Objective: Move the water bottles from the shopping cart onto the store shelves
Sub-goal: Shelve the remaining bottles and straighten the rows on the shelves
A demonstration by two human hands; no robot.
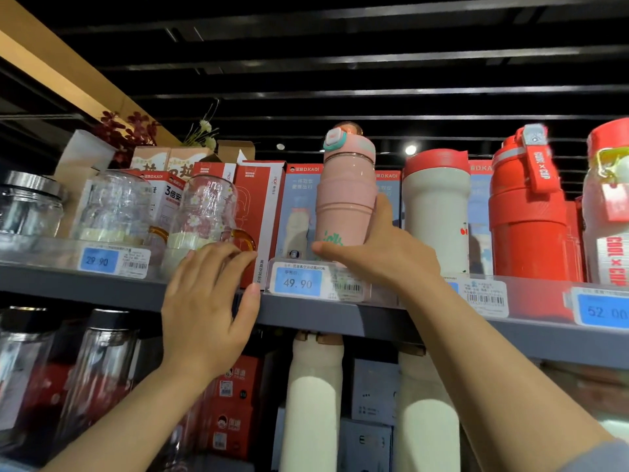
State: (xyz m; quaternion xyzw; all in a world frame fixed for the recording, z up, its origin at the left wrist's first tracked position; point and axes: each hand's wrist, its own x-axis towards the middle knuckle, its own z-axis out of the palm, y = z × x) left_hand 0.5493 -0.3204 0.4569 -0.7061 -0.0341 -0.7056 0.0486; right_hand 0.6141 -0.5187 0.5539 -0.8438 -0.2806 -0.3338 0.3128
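The right hand is wrapped around the lower part of the pink bottle, thumb across its front and fingers curled round the far side, holding it upright on the top shelf or just above it; the price rail hides the base, so I cannot tell whether it is seated. The left hand holds nothing: its fingers are spread and loosely bent, fingertips at the shelf lip just below a glass mug.

The main risk, as I judge it, is letting go too soon. The bottle is tall and narrow and gripped low, so if the base is caught on the rail or only partly on the shelf, it could tip forward over the hand and fall. A price tag sits directly beneath the right hand and could be knocked loose as the wrist pulls back.

Room is tight. Just right of the hand stands a white bottle, with a red bottle beyond it, and a blue box stands behind and left. A sideways nudge while settling the pink bottle could rock the white one into its neighbour.

The left hand is close to the mug, which looks fragile; a careless reach upward could shift it toward the edge.
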